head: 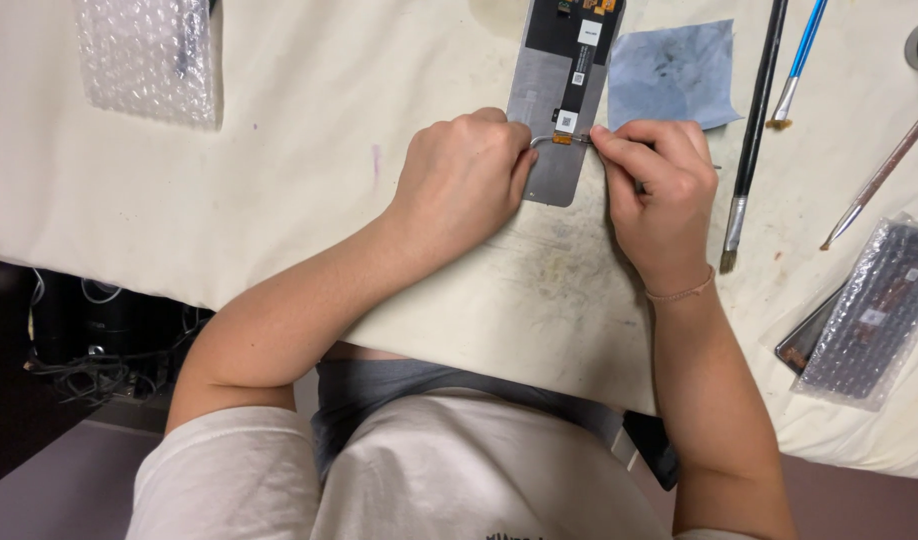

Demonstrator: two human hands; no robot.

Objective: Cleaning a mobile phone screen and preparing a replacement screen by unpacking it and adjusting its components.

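A grey phone screen panel (pixel 556 90) lies face down on the cream cloth-covered table (pixel 309 190), with a black strip and small orange connectors on its back. My left hand (pixel 461 182) is closed and rests on the panel's lower left edge, holding it in place. My right hand (pixel 659 190) pinches a thin metal tool (pixel 564 139), whose tip touches an orange connector near the panel's lower end. A thin bracelet sits on my right wrist.
A blue-grey cloth (pixel 672 72) lies right of the panel. Several brushes (pixel 751 140) lie farther right. Bubble-wrapped parts sit at the top left (pixel 149 58) and at the right edge (pixel 872 312). The table's front edge runs just before my body; cables (pixel 79 350) lie below left.
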